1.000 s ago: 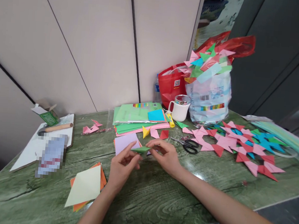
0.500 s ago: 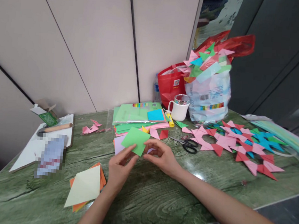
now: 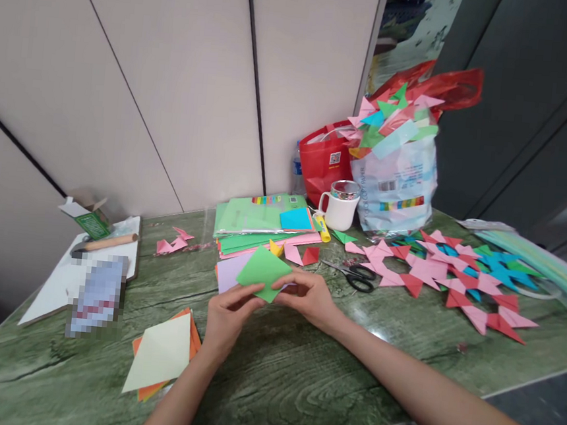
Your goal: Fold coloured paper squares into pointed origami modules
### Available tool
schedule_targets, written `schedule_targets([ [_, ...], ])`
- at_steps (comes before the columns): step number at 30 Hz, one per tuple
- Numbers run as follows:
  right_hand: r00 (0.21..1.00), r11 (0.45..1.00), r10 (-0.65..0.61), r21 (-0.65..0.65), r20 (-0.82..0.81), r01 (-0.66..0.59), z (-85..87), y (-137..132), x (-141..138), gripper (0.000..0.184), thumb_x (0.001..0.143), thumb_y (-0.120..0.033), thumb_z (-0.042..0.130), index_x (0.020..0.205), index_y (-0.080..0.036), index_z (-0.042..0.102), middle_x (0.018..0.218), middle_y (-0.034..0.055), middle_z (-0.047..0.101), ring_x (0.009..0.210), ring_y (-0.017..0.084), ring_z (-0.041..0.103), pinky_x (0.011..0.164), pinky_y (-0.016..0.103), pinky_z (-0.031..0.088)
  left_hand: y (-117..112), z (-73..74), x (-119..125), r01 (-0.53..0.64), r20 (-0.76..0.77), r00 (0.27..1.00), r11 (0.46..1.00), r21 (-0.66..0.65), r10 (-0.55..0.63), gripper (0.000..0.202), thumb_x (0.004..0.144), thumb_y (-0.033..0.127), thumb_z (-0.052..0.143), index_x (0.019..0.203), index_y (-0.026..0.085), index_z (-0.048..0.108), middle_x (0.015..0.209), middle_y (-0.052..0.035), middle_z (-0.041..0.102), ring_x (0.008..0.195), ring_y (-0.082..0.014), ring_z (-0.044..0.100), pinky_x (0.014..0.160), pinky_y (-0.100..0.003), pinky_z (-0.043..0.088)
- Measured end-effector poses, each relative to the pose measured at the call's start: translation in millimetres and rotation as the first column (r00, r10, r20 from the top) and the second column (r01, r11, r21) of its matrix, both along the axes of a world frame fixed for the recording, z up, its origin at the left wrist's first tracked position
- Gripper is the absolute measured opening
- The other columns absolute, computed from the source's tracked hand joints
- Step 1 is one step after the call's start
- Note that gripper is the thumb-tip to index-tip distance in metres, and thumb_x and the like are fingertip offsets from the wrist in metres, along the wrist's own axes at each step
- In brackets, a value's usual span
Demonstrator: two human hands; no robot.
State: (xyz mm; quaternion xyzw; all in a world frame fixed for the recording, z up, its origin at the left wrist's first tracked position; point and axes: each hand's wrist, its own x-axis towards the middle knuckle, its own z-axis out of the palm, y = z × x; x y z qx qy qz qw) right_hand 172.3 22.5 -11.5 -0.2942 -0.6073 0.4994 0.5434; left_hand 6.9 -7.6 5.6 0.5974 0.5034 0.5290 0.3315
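A square of green paper (image 3: 264, 272) is held up above the table, one corner pointing down. My left hand (image 3: 228, 317) pinches its lower left edge between thumb and fingers. On its lower right edge my right hand (image 3: 310, 297) has closed thumb and fingers. Behind the green paper lies a purple sheet (image 3: 228, 274), partly hidden. Left of my left wrist is a stack of cream paper (image 3: 162, 351) over orange sheets. Small folded pieces in yellow, pink (image 3: 293, 254) and red (image 3: 311, 255) sit just beyond the hands.
Black-handled scissors (image 3: 360, 277) lie right of my hands. Further right spread folded paper pieces (image 3: 427, 268). At the back stand a white mug (image 3: 341, 207), a red bag (image 3: 320, 163) and a plastic bag (image 3: 398, 183) of folded pieces. A hammer (image 3: 109, 243) rests on a white board at left.
The green paper has shifted slightly right and down and tilted. My right fingers, loosely curled at its edge before, now pinch it.
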Motion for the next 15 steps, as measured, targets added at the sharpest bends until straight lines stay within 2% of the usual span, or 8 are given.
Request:
schedule_targets([
  [4, 1.000, 1.000, -0.028, -0.011, 0.011, 0.028, 2.0, 0, -1, 0.017, 0.057, -0.029, 0.075, 0.068, -0.018, 0.068, 0.070, 0.0011, 0.060, 0.064, 0.013, 0.057, 0.058, 0.024, 0.048, 1, -3.3, -1, -0.015, 0.034, 0.999, 0.999, -0.031, 0.016, 0.013, 0.058, 0.022, 0.072, 0.071, 0.024, 0.074, 0.064, -0.0013, 0.071, 0.058, -0.0143, 0.060, 0.056, -0.021, 0.047],
  [10, 0.996, 0.998, -0.051, -0.044, 0.067, 0.054, 4.1, -2, -3, 0.017, 0.063, -0.033, 0.071, 0.062, -0.017, 0.065, 0.061, 0.0003, 0.061, 0.058, 0.012, 0.055, 0.056, 0.024, 0.043, 1, -9.4, 2, -0.025, 0.198, 0.979, 0.993, -0.118, 0.048, 0.011, 0.056, 0.022, 0.074, 0.067, 0.022, 0.074, 0.069, -0.0022, 0.073, 0.064, -0.0156, 0.065, 0.063, -0.022, 0.049],
  [15, 0.997, 0.987, -0.056, -0.154, -0.048, 0.048, 1.6, -3, -7, 0.029, 0.055, -0.035, 0.076, 0.064, -0.017, 0.054, 0.057, -0.0037, 0.056, 0.054, 0.011, 0.053, 0.053, 0.023, 0.041, 2, -13.2, 5, 0.026, 0.336, 0.941, 0.988, -0.153, 0.027, 0.020, 0.057, 0.020, 0.074, 0.076, 0.020, 0.073, 0.066, -0.0020, 0.072, 0.062, -0.0161, 0.067, 0.064, -0.023, 0.051],
])
